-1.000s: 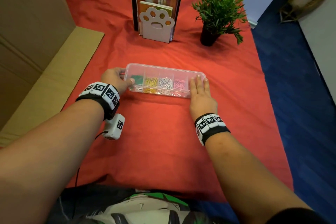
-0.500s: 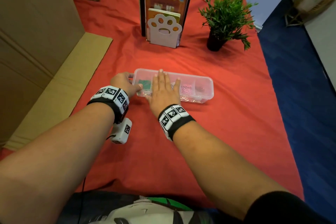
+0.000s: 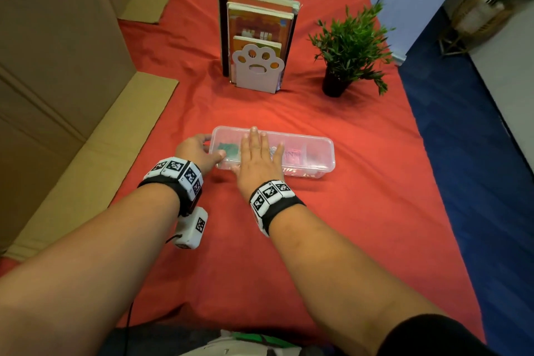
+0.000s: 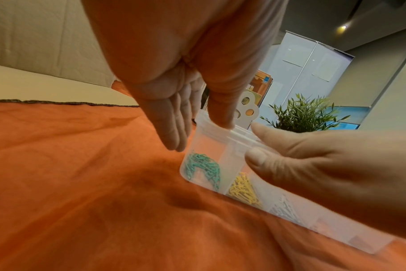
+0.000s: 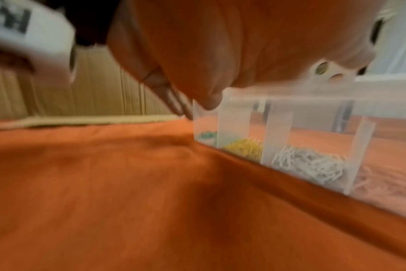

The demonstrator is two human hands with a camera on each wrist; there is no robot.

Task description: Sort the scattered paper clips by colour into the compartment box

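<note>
A clear compartment box [image 3: 318, 153] with its lid down lies on the red cloth. It holds green clips [image 4: 202, 168], yellow clips [image 4: 242, 190], white clips [image 5: 308, 165] and pink clips [image 3: 293, 154], each in its own compartment. My left hand [image 3: 196, 150] grips the box's left end, with the thumb on the lid corner and the fingers down the end wall. My right hand [image 3: 257, 159] lies flat on the lid over the left-middle compartments, fingers straight. The right wrist view is blurred.
Upright books behind a paw-shaped bookend [image 3: 257, 69] and a potted plant [image 3: 346, 49] stand at the back. A large cardboard box [image 3: 57, 52] and its flap [image 3: 115, 136] line the left side. The table's right edge drops to blue floor [image 3: 476, 182].
My right hand slid left along the lid from the box's right end to its left-middle. The left hand stayed at the left end.
</note>
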